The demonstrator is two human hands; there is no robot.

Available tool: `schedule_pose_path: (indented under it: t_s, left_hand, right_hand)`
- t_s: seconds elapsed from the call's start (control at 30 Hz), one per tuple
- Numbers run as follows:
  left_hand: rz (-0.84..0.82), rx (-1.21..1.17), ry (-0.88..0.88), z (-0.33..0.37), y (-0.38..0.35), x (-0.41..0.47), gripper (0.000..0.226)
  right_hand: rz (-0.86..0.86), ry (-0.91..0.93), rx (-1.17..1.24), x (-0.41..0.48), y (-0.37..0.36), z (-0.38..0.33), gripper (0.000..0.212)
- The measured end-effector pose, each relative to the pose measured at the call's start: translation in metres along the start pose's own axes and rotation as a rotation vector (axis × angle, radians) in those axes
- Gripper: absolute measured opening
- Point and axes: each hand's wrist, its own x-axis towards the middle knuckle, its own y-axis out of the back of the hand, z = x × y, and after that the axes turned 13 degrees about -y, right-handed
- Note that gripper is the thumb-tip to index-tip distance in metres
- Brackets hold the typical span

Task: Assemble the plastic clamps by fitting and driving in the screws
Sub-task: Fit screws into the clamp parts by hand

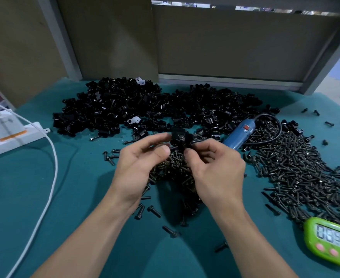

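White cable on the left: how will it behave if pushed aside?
Probably floppy: the white cable lies in a loose curve across the teal mat, so it should bend, not slide whole. Likely light, being thin. Its far end seems tied to the charger, so it may drag there.

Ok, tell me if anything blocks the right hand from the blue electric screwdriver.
Nothing visible does. The blue electric screwdriver lies on loose black screws just beyond the right hand; that hand pinches the black plastic clamp.
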Motion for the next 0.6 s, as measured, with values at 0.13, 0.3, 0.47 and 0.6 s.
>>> schedule_pose_path:
  t_s: [0.13,0.3,0.47,0.6]
  left_hand:
    - [-0.047,-0.071,0.047,-0.003,-0.007,-0.005,0.047]
    - [-0.038,0.083,0.02,-0.005,-0.01,-0.005,0.029]
    - [-0.022,0.143,0.101,-0.012,-0.002,0.0,0.023]
    - [0.047,0.192,0.159,-0.015,0.005,0.004,0.022]
  right_hand:
    - [0.091,0.195,-0.184,-0.004,-0.003,0.006,0.02]
    - [-0.088,0.202,-0.198,-0.006,-0.009,0.008,0.021]
    - [-0.2,0.216,-0.199,-0.003,-0.005,0.006,0.013]
    - [-0.11,0.291,-0.312,-0.002,-0.005,0.0,0.014]
